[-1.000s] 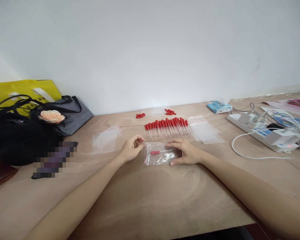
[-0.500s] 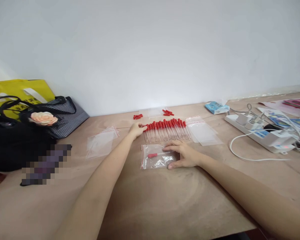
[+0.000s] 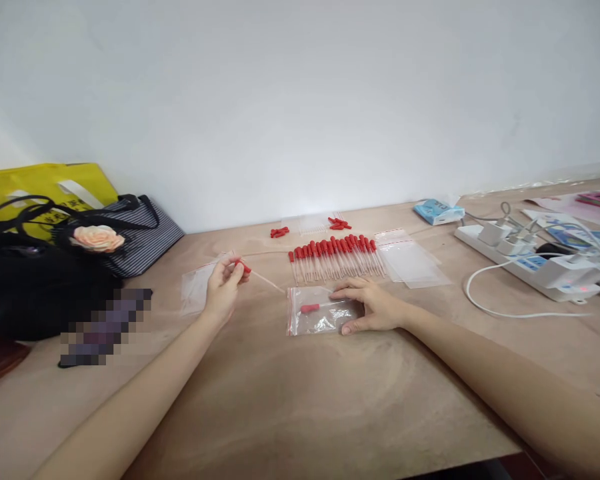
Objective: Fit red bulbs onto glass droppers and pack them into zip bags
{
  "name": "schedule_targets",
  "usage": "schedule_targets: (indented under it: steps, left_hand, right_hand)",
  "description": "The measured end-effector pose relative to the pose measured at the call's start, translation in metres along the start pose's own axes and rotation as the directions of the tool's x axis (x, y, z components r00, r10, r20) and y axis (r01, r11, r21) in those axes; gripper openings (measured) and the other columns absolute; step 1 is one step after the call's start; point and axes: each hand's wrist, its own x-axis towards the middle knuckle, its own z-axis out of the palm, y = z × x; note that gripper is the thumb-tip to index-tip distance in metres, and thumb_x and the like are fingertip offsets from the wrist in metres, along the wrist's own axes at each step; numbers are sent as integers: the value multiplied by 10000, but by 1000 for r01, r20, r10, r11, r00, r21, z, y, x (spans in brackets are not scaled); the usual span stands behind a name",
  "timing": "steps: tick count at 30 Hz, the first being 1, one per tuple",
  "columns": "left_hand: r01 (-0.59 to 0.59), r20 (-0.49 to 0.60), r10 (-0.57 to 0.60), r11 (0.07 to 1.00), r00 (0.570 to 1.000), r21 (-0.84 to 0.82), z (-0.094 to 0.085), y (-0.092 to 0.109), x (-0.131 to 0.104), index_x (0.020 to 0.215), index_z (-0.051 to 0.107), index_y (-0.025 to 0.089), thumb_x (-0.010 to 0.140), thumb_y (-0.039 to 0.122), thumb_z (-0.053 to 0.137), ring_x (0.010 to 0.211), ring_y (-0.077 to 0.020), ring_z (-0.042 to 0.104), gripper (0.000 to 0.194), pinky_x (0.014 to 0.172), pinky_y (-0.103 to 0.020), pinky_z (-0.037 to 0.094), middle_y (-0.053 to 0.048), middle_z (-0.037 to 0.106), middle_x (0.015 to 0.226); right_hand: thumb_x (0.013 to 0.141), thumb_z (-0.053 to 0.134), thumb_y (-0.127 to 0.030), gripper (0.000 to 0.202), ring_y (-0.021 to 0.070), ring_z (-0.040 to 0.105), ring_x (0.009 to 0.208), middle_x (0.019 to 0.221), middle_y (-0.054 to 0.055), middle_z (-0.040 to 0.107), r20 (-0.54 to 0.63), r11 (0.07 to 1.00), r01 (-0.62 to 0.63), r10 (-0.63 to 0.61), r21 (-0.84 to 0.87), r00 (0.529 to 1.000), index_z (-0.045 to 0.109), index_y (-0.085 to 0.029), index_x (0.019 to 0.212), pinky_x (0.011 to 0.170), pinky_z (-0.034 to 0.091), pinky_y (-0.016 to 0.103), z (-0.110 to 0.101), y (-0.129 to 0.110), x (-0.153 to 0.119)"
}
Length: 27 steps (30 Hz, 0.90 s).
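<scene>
I have the left hand [image 3: 224,288] pinching a dropper [image 3: 264,280] by its red bulb [image 3: 245,268], left of the bag [image 3: 325,323]. The stem's long axis slants rightward, tip at the bag's zip end [image 3: 291,320]; I can't tell whether they touch. My right hand [image 3: 374,307], thumb and fingers spread, rests on the bag's right end.

The left fingers [image 3: 224,265] seem pinched, the right fingers [image 3: 353,293] loosely spread.
</scene>
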Motion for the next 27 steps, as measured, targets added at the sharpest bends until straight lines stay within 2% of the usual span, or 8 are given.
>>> schedule_targets:
  steps: [3, 8, 12, 15, 17, 20, 25, 27]
  left_hand:
    - [56, -29, -56, 998, 998, -21, -12, -1, -23, 851, 530, 167, 579, 339, 694, 586, -88, 538, 361, 578, -216, 436, 24, 575, 660]
    - [88, -43, -87, 996, 995, 12, -4, -3, -43, 854, 504, 159, 580, 357, 690, 614, -96, 556, 386, 613, -231, 455, 19, 580, 693]
    - [52, 36, -56, 993, 998, 106, 7, 1, -53, 870, 492, 158, 632, 365, 650, 647, -120, 588, 353, 657, -277, 488, 5, 584, 749]
    - [36, 132, -61, 982, 989, 183, 13, 4, -62, 842, 505, 163, 646, 350, 643, 687, -143, 612, 304, 685, -302, 505, -12, 609, 767]
    - [19, 226, -79, 967, 971, 255, 16, 5, -67, 816, 539, 164, 639, 323, 654, 700, -150, 617, 264, 690, -294, 507, -20, 631, 762]
    - [-26, 377, -119, 933, 919, 358, 19, 6, -69, 802, 600, 161, 638, 292, 655, 682, -157, 619, 217, 672, -282, 504, -27, 658, 735]
    - [-153, 523, -93, 901, 847, 407, 28, 3, -66, 844, 652, 173, 703, 266, 570, 744, -177, 627, 188, 698, -282, 488, -34, 687, 815]
    - [-207, 564, -96, 869, 820, 449, 33, 0, -63, 864, 657, 171, 723, 258, 538, 671, -162, 615, 204, 625, -259, 477, -34, 690, 811]
  right_hand:
    - [610, 608, -602, 670, 259, 456, 1070, 1176, 87, 500, 0, 1000, -6, 6, -1, 1000, 519, -240, 1167, 901, 317, 428, 1, 1, 0]
    - [610, 600, -613, 678, 262, 452, 1077, 1173, 86, 503, 2, 1000, 7, -7, 4, 1000, 512, -246, 1174, 903, 316, 432, 0, 0, -1]
    - [613, 607, -602, 680, 266, 452, 1080, 1177, 90, 502, 0, 1000, 6, -6, 2, 1000, 506, -240, 1180, 904, 312, 428, 1, 0, -1]
    - [604, 613, -604, 759, 270, 453, 1076, 1183, 98, 501, -13, 1000, 3, -3, 5, 1000, 429, -240, 1245, 895, 315, 431, 1, 0, -1]
    - [600, 614, -607, 813, 267, 456, 1070, 1177, 104, 506, -26, 1000, -4, 4, 11, 1000, 376, -229, 1280, 889, 321, 427, 1, 0, -1]
    - [596, 616, -607, 820, 259, 459, 1067, 1172, 103, 511, -32, 1000, -12, 12, 13, 999, 375, -218, 1277, 890, 323, 417, 2, 0, -1]
    - [596, 623, -597, 819, 253, 457, 1074, 1184, 97, 508, -34, 1000, -10, 10, 18, 999, 371, -220, 1277, 898, 319, 414, 2, 0, -1]
    - [599, 624, -592, 819, 254, 450, 1086, 1201, 98, 498, -35, 1000, -4, 5, 14, 999, 365, -219, 1280, 898, 320, 416, 2, 0, -1]
